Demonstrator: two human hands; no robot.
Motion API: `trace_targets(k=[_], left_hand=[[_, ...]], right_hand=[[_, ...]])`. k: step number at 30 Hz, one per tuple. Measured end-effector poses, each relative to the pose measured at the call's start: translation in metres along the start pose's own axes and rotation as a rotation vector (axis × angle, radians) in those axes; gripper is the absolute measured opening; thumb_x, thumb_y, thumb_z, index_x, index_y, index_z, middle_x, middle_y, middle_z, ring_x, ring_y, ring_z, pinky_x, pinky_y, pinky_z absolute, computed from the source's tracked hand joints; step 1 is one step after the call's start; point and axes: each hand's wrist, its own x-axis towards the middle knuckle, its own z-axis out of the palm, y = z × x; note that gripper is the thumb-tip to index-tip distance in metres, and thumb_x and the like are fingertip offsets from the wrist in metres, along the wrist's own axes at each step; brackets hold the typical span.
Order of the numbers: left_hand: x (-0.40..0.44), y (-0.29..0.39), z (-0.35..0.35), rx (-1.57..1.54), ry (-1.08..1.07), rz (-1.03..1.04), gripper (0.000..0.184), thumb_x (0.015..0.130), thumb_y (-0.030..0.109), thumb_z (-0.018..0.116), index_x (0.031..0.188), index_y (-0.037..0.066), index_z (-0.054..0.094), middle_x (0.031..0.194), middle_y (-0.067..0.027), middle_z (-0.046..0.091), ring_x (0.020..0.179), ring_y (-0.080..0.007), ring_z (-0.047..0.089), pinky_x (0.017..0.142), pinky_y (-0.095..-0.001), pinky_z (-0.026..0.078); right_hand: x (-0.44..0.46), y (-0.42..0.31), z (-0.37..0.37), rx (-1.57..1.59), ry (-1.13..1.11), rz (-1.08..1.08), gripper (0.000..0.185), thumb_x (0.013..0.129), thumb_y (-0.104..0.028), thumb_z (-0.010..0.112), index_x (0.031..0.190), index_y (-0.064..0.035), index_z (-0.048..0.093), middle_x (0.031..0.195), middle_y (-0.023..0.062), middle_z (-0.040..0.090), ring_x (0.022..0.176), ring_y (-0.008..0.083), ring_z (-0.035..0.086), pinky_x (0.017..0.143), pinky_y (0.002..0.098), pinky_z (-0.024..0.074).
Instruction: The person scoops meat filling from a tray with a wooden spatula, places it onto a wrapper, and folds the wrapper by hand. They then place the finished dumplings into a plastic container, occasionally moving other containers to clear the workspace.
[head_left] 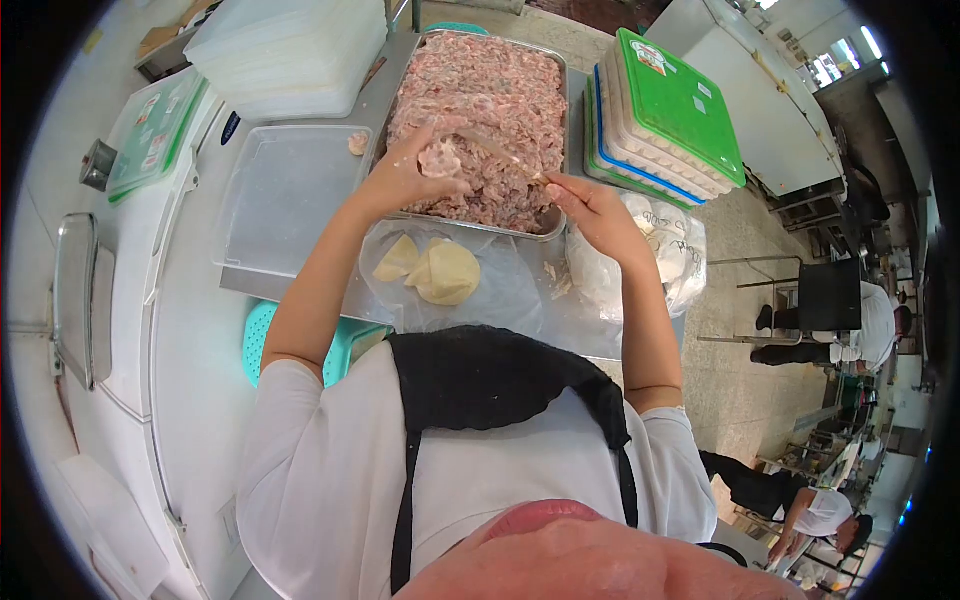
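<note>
A large metal tray (563, 140) full of minced filling (480, 75) stands on the counter in front of me. Over its lower left part, my left hand (410, 178) is curled around a wrapper with filling on it (440, 160). My right hand (592, 208), at the tray's lower right corner, pinches the end of a thin stick-like tool (515, 160) that reaches over the filling. Round pale dough wrappers (445, 272) lie on a plastic sheet nearer to me. One small filled piece (358, 143) rests in the clear shallow container (290, 195) on the left.
Stacked clear containers (285, 60) stand at the back left. Boxes with a green lid (680, 100) are piled right of the tray. Plastic-wrapped white packs (660, 245) lie below them. Two people work farther off at the right, beside a black chair (829, 295).
</note>
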Motion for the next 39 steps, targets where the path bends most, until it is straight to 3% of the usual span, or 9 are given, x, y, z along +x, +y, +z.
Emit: trace_targets(k=[3, 5, 12, 14, 17, 24, 26, 32, 39], left_hand=[[0.002, 0.006, 0.0, 0.21, 0.055, 0.404, 0.054, 0.07, 0.027, 0.08, 0.116, 0.008, 0.059, 0.096, -0.0085, 0.068, 0.093, -0.0207, 0.06, 0.085, -0.0329, 0.049], [0.004, 0.006, -0.004, 0.262, -0.217, 0.181, 0.045, 0.07, 0.026, 0.08, 0.106, 0.005, 0.064, 0.1, -0.0086, 0.068, 0.095, -0.0198, 0.06, 0.087, -0.0321, 0.047], [0.009, -0.021, -0.009, 0.092, -0.257, 0.143, 0.051, 0.07, 0.029, 0.079, 0.112, 0.004, 0.063, 0.101, -0.0106, 0.067, 0.093, -0.0223, 0.062, 0.089, -0.0312, 0.046], [0.007, -0.042, -0.01, -0.111, -0.144, -0.116, 0.061, 0.07, 0.031, 0.08, 0.121, 0.006, 0.057, 0.109, -0.0103, 0.065, 0.099, -0.0219, 0.059, 0.092, -0.0319, 0.044], [0.006, -0.014, -0.012, 0.433, -0.096, 0.022, 0.066, 0.07, 0.029, 0.08, 0.126, 0.008, 0.052, 0.115, -0.0081, 0.062, 0.104, -0.02, 0.056, 0.094, -0.0318, 0.043], [-0.004, 0.018, -0.012, 0.28, -0.095, 0.182, 0.061, 0.071, 0.03, 0.08, 0.122, 0.008, 0.055, 0.115, -0.0121, 0.061, 0.109, -0.028, 0.057, 0.094, -0.0351, 0.044], [0.004, 0.011, -0.016, 0.219, -0.368, -0.037, 0.06, 0.072, 0.035, 0.079, 0.12, 0.007, 0.057, 0.119, -0.0148, 0.06, 0.111, -0.0309, 0.056, 0.097, -0.0374, 0.043], [0.0, -0.026, -0.012, 0.495, 0.049, 0.085, 0.054, 0.07, 0.035, 0.081, 0.111, 0.004, 0.061, 0.112, -0.0109, 0.063, 0.105, -0.0256, 0.058, 0.091, -0.0371, 0.045], [0.01, -0.023, -0.025, 0.267, -0.135, 0.042, 0.058, 0.068, 0.037, 0.081, 0.11, 0.0, 0.062, 0.103, -0.0162, 0.066, 0.1, -0.0274, 0.061, 0.088, -0.036, 0.046]], right_hand=[[-0.004, -0.009, 0.007, -0.025, -0.019, -0.142, 0.039, 0.096, -0.029, 0.055, 0.122, -0.0012, 0.059, 0.101, 0.0148, 0.068, 0.092, 0.017, 0.061, 0.083, 0.0281, 0.0458], [-0.002, -0.005, 0.027, -0.061, -0.035, -0.207, 0.038, 0.096, -0.029, 0.055, 0.121, -0.0008, 0.06, 0.103, 0.0152, 0.068, 0.089, 0.0181, 0.062, 0.081, 0.028, 0.0462], [-0.003, -0.029, 0.016, -0.499, 0.128, -0.219, 0.028, 0.092, -0.026, 0.058, 0.112, -0.0076, 0.065, 0.098, 0.0141, 0.067, 0.082, 0.0324, 0.063, 0.073, 0.0365, 0.0496], [-0.002, -0.019, 0.033, -0.459, 0.136, -0.287, 0.025, 0.091, -0.025, 0.059, 0.108, -0.0101, 0.067, 0.093, 0.0139, 0.066, 0.08, 0.036, 0.061, 0.07, 0.0394, 0.0498], [0.003, -0.018, 0.002, -0.441, 0.11, -0.322, 0.026, 0.092, -0.025, 0.059, 0.11, -0.0077, 0.066, 0.095, 0.0154, 0.066, 0.082, 0.0332, 0.063, 0.073, 0.0367, 0.0499], [-0.002, -0.023, 0.003, -0.161, -0.049, -0.23, 0.034, 0.094, -0.026, 0.056, 0.116, -0.0005, 0.062, 0.105, 0.0175, 0.067, 0.093, 0.0272, 0.066, 0.079, 0.0322, 0.0489], [0.007, 0.004, 0.032, -0.129, -0.039, -0.396, 0.03, 0.094, -0.025, 0.055, 0.114, -0.0039, 0.063, 0.098, 0.0178, 0.066, 0.087, 0.036, 0.063, 0.076, 0.0381, 0.0497], [0.0, -0.023, 0.018, -0.508, 0.107, -0.286, 0.027, 0.091, -0.027, 0.059, 0.11, -0.0076, 0.064, 0.091, 0.0132, 0.065, 0.082, 0.0332, 0.062, 0.069, 0.039, 0.0495], [0.005, -0.032, -0.011, -0.406, 0.101, -0.301, 0.027, 0.091, -0.025, 0.059, 0.111, -0.0071, 0.064, 0.097, 0.0129, 0.066, 0.083, 0.0326, 0.063, 0.071, 0.0386, 0.0498]])
